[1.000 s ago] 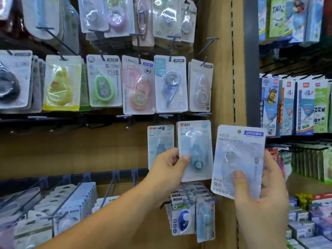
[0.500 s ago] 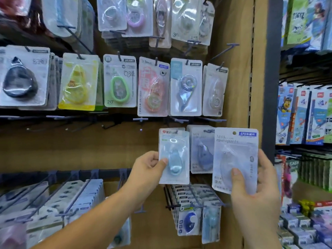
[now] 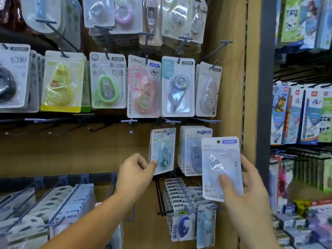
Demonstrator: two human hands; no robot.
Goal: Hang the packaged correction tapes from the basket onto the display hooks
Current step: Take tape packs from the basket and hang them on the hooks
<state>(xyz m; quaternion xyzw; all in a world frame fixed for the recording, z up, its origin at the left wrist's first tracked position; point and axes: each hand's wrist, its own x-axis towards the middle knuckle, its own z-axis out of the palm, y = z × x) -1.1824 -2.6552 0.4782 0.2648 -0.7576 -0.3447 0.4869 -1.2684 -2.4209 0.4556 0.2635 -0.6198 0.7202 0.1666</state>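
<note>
Just below centre of the frame, pinching the lower left corner of a blue pack [image 3: 162,151] with the left grip [image 3: 136,169], thumb in front and fingers curled behind. Appears to hang already by its top from a hook [image 3: 168,133]. Held at the corner probably to steady it and square it up.

To the right of that, holding a white pack [image 3: 221,159] in the right grip [image 3: 251,191], with thumb pressed on the lower face and fingers wrapped round the right edge and back. Kept upright and face out, with the punched hole [image 3: 218,141] at the top clear of the fingers, ready for a hook. Raised just in front of a stack [image 3: 190,151] of look-alike packs, slightly to its right; likely the intended home. Not yet hung. No sight of the basket.

Judging from this: one pack placed, the next in hand. Calls next for letting go of the blue pack, lifting the white one to bring hole to hook tip above the stack, then sliding it back. Could go wrong by missing so small a hole one-handed, or by nudging the stack loose. Light, stiff card with a clear blister: easy to hold by the edges, apt to swing once hung.

Elsewhere: rows of other packs [image 3: 107,81] across the upper frame, crowded hooks at lower left and lower centre, a wooden panel [image 3: 231,87] at right.
</note>
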